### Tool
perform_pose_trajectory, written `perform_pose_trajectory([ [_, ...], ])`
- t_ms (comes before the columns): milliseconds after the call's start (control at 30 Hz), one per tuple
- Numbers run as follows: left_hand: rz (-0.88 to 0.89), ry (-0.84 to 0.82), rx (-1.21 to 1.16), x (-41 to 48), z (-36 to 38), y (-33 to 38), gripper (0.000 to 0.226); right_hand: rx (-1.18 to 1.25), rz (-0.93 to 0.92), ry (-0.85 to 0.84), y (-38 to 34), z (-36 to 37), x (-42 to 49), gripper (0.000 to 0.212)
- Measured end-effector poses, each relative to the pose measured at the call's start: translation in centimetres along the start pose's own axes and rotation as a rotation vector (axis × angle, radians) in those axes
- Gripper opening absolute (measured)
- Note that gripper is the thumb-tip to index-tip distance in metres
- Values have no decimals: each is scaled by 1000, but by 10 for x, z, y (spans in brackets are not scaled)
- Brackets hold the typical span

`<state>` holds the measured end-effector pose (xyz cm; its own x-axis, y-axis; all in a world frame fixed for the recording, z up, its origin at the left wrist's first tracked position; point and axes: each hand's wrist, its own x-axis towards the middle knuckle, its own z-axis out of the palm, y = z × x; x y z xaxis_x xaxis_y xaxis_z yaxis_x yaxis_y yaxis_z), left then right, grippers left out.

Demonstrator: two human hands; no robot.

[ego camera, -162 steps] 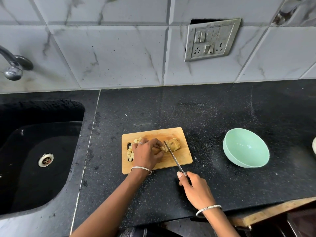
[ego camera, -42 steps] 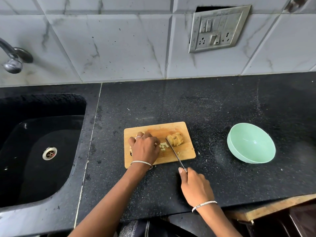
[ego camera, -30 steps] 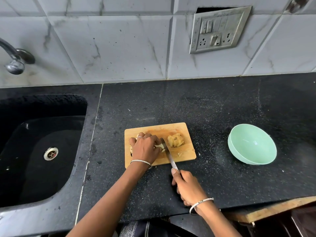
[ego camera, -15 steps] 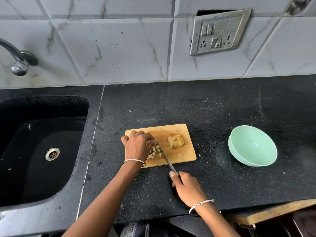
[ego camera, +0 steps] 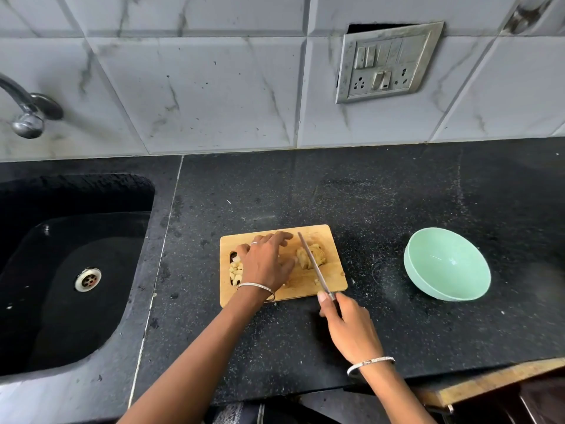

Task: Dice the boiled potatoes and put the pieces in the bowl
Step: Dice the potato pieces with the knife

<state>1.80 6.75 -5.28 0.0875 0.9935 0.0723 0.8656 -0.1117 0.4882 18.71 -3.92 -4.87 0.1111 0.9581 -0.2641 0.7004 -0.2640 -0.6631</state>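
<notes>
Dicing potato (ego camera: 320, 255) on cutting board (ego camera: 331, 284).
I see R hand (ego camera: 348, 328) gripping knife (ego camera: 309, 255), blade across potato; L hand (ego camera: 266, 264) flat, fingers loose, by diced pcs (ego camera: 236, 270) at board's left; bowl (ego camera: 446, 267) apart, right.

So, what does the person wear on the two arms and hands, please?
The left hand has a thin silver-coloured bangle at the wrist and a small ring on one finger. The right hand has a second bangle at the wrist, also silver-coloured, with a patterned part. Both forearms are bare as far as the picture shows: no sleeves, no gloves.
</notes>
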Motion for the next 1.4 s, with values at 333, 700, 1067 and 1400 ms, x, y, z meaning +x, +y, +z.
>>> perform_pose_trajectory([
  [333,3,-32,-71,4,15,8,38,36,39,-11,5,-6,1,40],
  [700,-28,0,-103,-2,10,-8,36,-83,19,-46,12,1,1,47],
  [1067,-20,-105,76,-3,-4,-6,42,-109,28,-73,0,12,-2,45],
  [1400,-8,-104,151,-2,-1,-3,35,-96,84,-115,-14,20,-5,47],
])
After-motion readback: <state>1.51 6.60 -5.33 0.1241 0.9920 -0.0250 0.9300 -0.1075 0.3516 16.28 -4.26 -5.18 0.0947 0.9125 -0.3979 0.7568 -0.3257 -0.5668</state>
